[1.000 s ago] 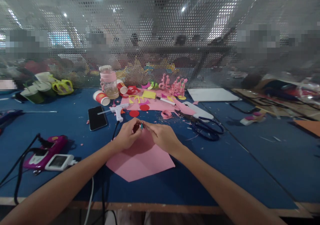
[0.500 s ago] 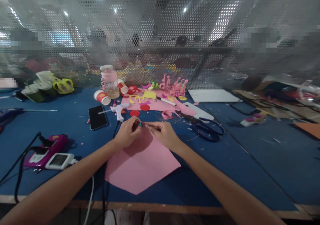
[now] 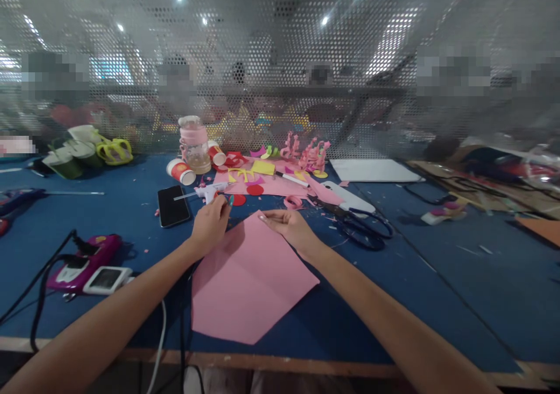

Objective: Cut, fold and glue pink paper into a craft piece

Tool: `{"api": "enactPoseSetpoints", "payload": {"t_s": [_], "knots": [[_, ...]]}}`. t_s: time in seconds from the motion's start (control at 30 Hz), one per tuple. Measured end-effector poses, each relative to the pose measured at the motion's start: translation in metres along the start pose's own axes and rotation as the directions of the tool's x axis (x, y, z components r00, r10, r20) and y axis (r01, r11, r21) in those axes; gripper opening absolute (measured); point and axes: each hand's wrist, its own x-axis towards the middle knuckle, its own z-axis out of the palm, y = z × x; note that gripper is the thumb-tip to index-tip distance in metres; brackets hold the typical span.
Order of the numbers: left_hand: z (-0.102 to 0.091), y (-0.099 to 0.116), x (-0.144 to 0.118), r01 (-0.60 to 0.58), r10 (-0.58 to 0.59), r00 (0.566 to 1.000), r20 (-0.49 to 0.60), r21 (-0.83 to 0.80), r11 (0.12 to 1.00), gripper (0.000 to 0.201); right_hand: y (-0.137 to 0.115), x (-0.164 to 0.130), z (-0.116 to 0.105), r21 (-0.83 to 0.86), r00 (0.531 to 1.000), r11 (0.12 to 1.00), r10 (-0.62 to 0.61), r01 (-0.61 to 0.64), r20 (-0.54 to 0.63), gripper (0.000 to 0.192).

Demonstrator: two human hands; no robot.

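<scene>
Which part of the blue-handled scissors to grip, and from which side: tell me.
Probably best by the handle loops of the scissors, the right hand coming from the near right once free of the pink sheet. The open loops face that way; the blades point away, leftward, beside pink paper.

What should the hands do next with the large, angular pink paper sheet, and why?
Perhaps the bare left hand should help steady the far corner of the pink paper sheet, since only the bare right hand pinches it there.
</scene>
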Motion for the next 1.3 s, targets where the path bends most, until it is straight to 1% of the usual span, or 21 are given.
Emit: {"api": "enactPoseSetpoints", "payload": {"t_s": [0.1,0.17,0.2,0.27,0.33,0.37,0.4,0.47,0.57,0.67,0.73,0.83,0.9,1.0,1.07,1.1,1.13,1.2,1.3], "knots": [[-0.001,-0.002,0.001,-0.004,-0.002,0.999,0.053,0.112,0.994,0.023,-0.003,-0.001,0.000,0.028,1.000,0.999,0.030,-0.030,0.004,0.030],[-0.002,-0.001,0.000,0.000,-0.008,0.998,0.060,0.135,0.991,0.026,-0.003,-0.001,-0.001,0.034,0.999,0.999,0.033,-0.034,0.008,0.029],[-0.002,-0.001,0.000,-0.007,0.002,0.999,0.054,0.110,0.994,0.025,-0.003,-0.001,-0.001,0.035,1.000,0.999,0.029,-0.030,0.008,0.029],[-0.003,0.002,-0.001,-0.034,0.036,0.997,0.071,-0.022,0.999,0.021,-0.001,0.001,-0.001,0.028,1.000,1.000,0.014,-0.014,0.004,0.031],[-0.002,0.007,-0.001,-0.033,0.064,0.988,0.143,-0.207,0.978,0.017,0.001,0.003,-0.001,0.019,1.000,1.000,-0.014,0.014,-0.011,0.033],[-0.002,0.009,-0.002,-0.010,0.065,0.979,0.191,-0.273,0.962,0.018,0.002,0.004,-0.002,0.016,0.999,0.999,-0.028,0.029,-0.017,0.034],[-0.002,0.012,-0.002,0.019,0.059,0.969,0.239,-0.310,0.951,0.020,0.004,0.005,-0.002,0.010,0.999,0.999,-0.041,0.041,-0.023,0.033],[-0.001,0.016,-0.002,0.067,0.039,0.950,0.311,-0.325,0.943,0.023,0.006,0.007,-0.002,-0.019,0.997,0.998,-0.066,0.065,-0.039,0.032],[-0.001,0.018,-0.003,0.074,0.061,0.934,0.351,-0.359,0.931,0.023,0.008,0.008,-0.003,-0.160,0.991,0.980,-0.126,0.119,-0.035,0.028],[-0.001,0.018,-0.004,0.057,0.128,0.911,0.392,-0.427,0.903,0.018,0.009,0.008,-0.003,-0.347,0.971,0.912,-0.239,0.219,-0.015,0.027],[0.000,0.018,-0.005,0.048,0.169,0.887,0.430,-0.450,0.892,0.016,0.009,0.008,-0.003,-0.427,0.953,0.861,-0.304,0.278,0.006,0.030],[0.001,0.020,-0.007,0.038,0.202,0.866,0.459,-0.462,0.886,0.014,0.007,0.007,-0.004,-0.476,0.935,0.815,-0.352,0.331,0.047,0.033],[0.002,0.021,-0.009,0.038,0.210,0.854,0.477,-0.459,0.887,0.015,0.005,0.008,-0.006,-0.492,0.934,0.806,-0.356,0.331,0.045,0.034],[0.001,0.022,-0.009,0.033,0.208,0.853,0.479,-0.447,0.894,0.017,0.003,0.009,-0.012,-0.482,0.952,0.832,-0.307,0.272,0.008,0.038],[0.002,0.021,-0.008,0.035,0.200,0.859,0.471,-0.443,0.896,0.017,0.001,0.010,-0.017,-0.478,0.968,0.847,-0.250,0.231,0.023,0.041],[0.002,0.021,-0.008,0.036,0.197,0.861,0.469,-0.444,0.895,0.017,0.000,0.010,-0.018,-0.496,0.972,0.839,-0.231,0.225,0.050,0.041],[0.002,0.020,-0.008,0.038,0.196,0.862,0.468,-0.445,0.895,0.016,-0.001,0.009,-0.019,-0.525,0.971,0.818,-0.224,0.236,0.087,0.041],[0.003,0.020,-0.008,0.040,0.193,0.864,0.465,-0.446,0.894,0.016,-0.003,0.008,-0.020,-0.591,0.954,0.749,-0.251,0.299,0.164,0.038],[0.003,0.020,-0.008,0.037,0.190,0.868,0.459,-0.442,0.896,0.016,-0.004,0.007,-0.018,-0.635,0.927,0.676,-0.306,0.373,0.218,0.037]]}}
